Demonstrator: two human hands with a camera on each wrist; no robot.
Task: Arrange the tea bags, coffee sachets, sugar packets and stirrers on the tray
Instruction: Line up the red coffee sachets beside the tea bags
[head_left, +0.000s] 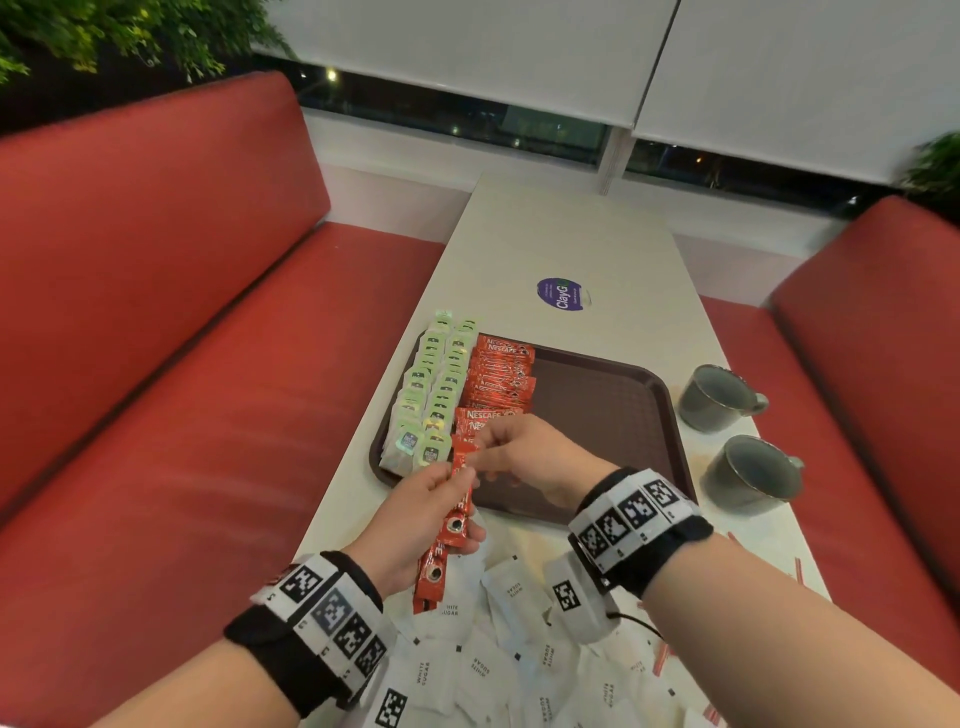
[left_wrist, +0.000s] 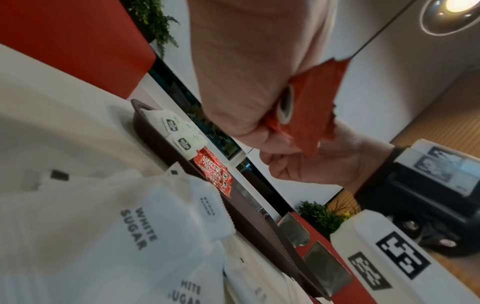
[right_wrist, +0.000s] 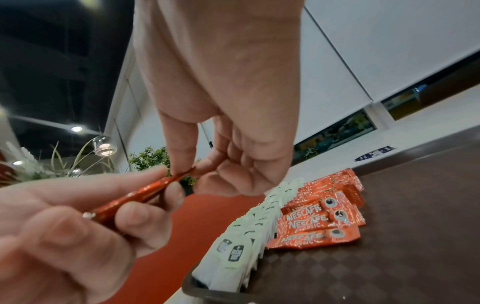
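Two rows of tea bags (head_left: 434, 392) and a partial column of coffee sachets (head_left: 501, 376) are laid on the tray (head_left: 605, 415), a sachet bundle (head_left: 451, 525) is gripped by left hand (head_left: 415, 525) and pinched by right hand (head_left: 530, 457), while sugar packets (head_left: 498, 649) and stirrers (head_left: 662, 657) are left on the table (head_left: 566, 244)

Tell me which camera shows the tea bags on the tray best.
The head view: the tea bags show as two full rows along the tray's left edge. The right wrist view shows them obliquely, from low down. The left wrist view catches only a few of them, small and blurred.
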